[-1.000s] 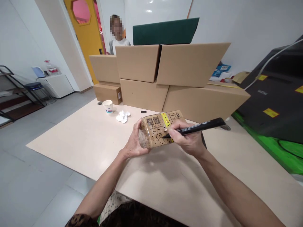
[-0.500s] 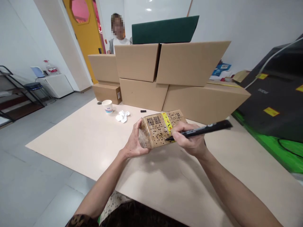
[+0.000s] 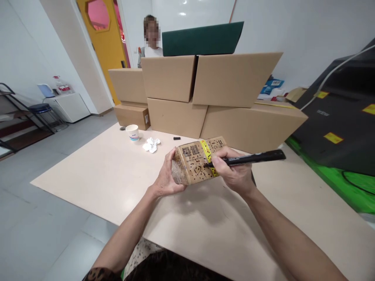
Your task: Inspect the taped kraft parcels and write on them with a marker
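Note:
My left hand [image 3: 166,175] grips the left end of a small cardboard box [image 3: 195,160], tilted up above the table. Dark marks, printed codes and a band of yellow tape cover its upper face. A black marker pen [image 3: 249,158] is pinched in my right hand [image 3: 234,171], its tip at the box face close to the tape. Whether the tip touches the cardboard I cannot tell. Farther back on the table [image 3: 96,168] lies a small black marker cap [image 3: 176,138].
Crumpled white tissue [image 3: 151,145] and a paper cup [image 3: 133,133] sit at the left rear. Large stacked cartons [image 3: 177,117] wall off the table's back, with a dark green box [image 3: 202,39] on top. Behind them stands a person [image 3: 152,51]. A black case [image 3: 331,113] is at right.
The marker tip has shifted slightly up the box face, and my right hand moved with it. My left hand keeps its hold. The person behind the cartons has moved slightly right.

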A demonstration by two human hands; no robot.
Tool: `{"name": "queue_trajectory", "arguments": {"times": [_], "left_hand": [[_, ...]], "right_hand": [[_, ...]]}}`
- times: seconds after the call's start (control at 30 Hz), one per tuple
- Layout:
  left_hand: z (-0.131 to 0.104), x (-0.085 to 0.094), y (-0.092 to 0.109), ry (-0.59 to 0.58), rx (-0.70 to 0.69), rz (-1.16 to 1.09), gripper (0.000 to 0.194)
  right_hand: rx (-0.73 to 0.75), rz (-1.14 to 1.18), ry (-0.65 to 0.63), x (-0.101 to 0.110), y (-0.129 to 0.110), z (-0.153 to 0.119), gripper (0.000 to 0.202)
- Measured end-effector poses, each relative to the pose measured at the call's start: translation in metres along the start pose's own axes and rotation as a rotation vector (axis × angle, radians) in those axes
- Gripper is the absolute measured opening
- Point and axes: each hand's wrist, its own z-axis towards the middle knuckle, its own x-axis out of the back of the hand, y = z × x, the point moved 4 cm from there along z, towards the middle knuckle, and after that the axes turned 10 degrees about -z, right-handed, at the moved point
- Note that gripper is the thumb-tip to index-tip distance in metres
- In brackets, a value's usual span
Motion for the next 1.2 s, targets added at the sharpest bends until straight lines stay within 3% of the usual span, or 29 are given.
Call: {"name": "queue_trajectory", "arguments": {"times": [0.1, 0.27, 0.43, 0.6, 0.73, 0.9, 1.07, 1.2], "left_hand": [[0.0, 0.001, 0.0, 0.005, 0.01, 0.004, 0.133], [0.0, 0.0, -0.001, 0.015, -0.012, 0.008, 0.131], [0.0, 0.0, -0.003, 0.03, -0.041, 0.002, 0.13], [-0.001, 0.0, -0.002, 0.023, -0.048, 0.013, 0.13], [-0.001, 0.0, -0.003, 0.039, -0.048, 0.014, 0.129], [0.0, -0.001, -0.001, 0.034, -0.056, 0.008, 0.128], [0.0, 0.0, -0.001, 0.039, -0.043, 0.013, 0.127], [-0.001, 0.0, -0.003, 0.024, -0.045, 0.011, 0.129]], "right_hand": [[-0.035, 0.023, 0.079, 0.001, -0.001, 0.0, 0.022], [-0.03, -0.012, 0.031, -0.004, -0.001, 0.001, 0.021], [-0.071, 0.038, 0.177, -0.002, 0.001, 0.002, 0.023], [-0.083, -0.012, 0.102, -0.006, 0.001, 0.005, 0.025], [-0.157, 0.092, 0.175, -0.006, 0.005, 0.007, 0.027], [-0.085, 0.002, 0.101, -0.01, 0.003, 0.01, 0.029], [-0.187, 0.187, 0.115, -0.007, 0.015, 0.008, 0.037], [-0.141, 0.203, 0.071, -0.003, 0.014, 0.003, 0.035]]}}
